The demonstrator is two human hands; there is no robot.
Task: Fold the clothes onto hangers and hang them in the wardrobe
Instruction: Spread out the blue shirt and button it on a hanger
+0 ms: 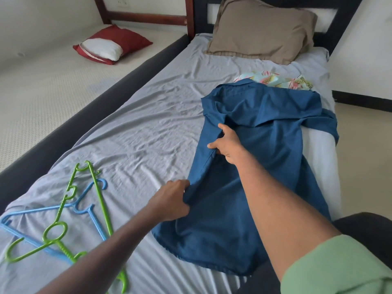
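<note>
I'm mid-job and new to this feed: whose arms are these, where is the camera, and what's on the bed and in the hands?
There is no machine here, just a person's two bare arms. The one picture comes from a camera worn on the person's head, looking forward and down. The left hand grips the edge of a blue shirt spread on the bed sheet; the right hand pinches a fold further up it. A floral garment peeks out behind the shirt. To the left lie a green hanger and a blue hanger, crossed over each other. A tan pillow sits at the head.
</note>
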